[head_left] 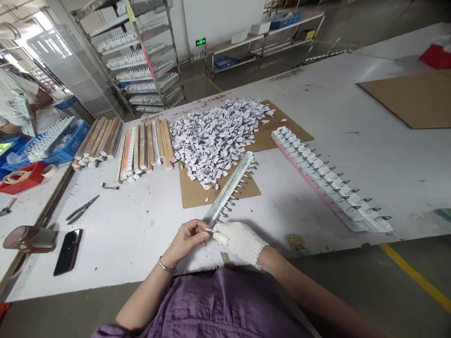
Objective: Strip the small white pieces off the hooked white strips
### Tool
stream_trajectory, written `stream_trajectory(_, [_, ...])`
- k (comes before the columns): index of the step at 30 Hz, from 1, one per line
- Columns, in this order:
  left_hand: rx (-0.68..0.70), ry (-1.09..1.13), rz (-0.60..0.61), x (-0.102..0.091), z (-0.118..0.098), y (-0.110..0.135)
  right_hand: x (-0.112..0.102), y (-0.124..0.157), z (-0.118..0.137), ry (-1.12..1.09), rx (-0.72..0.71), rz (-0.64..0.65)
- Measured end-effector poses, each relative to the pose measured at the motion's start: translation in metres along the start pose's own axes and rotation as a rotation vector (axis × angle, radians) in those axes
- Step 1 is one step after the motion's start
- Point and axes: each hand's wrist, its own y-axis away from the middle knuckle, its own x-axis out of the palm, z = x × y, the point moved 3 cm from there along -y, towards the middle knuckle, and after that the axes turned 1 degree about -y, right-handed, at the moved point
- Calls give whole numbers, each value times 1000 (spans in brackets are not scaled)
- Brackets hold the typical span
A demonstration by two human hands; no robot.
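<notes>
Strip [230, 188], long, flat and shiny metal with a row of small hooked pins along one edge, lies slanted on the white table [141, 234], its far end over a brown cardboard sheet [197, 192] and its near end in our hands. Our bare left hand [188, 239] pinches that near end with closed fingers; our right hand [239, 239], in a white knit glove, grips it from the other side, the two hands touching. Beyond the strip a heap of small white paper pieces [214, 136] covers the cardboard. To the right lies a second strip [327, 180], already lined with white tags and dark pins. To the left, wooden slats [144, 148] lie side by side, with pliers [82, 209] and a black phone [68, 251] nearer us. The table is scuffed and speckled; wire racks [141, 61] stand behind on a grey concrete floor. We can read no writing.
</notes>
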Motion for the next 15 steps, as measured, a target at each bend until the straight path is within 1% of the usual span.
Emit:
stream_trajectory(2, [28,-18,-76,5,-1,0,-2,3,5,65,49,32])
stream_trajectory(4, [14,11,-114,11,-1,-1,-2,4,9,96,96,36])
stream_trajectory(6, [-53,128,-123,16,2,-1,2,6,12,120,125,7])
stream_trajectory(8, [-129,253,-126,19,6,0,9,8,13,145,105,-24])
stream_trajectory(9, [-144,273,-127,19,8,2,13,10,11,153,87,-40])
stream_trajectory(10, [-131,248,-127,20,9,4,18,11,10,157,69,-55])
stream_trajectory(11, [-90,175,-130,20,9,6,23,13,7,156,56,-70])
stream_trajectory(13, [32,-78,-143,20,6,12,30,16,2,145,42,-110])
stream_trajectory(15, [146,-365,-164,21,4,19,31,21,0,124,25,-133])
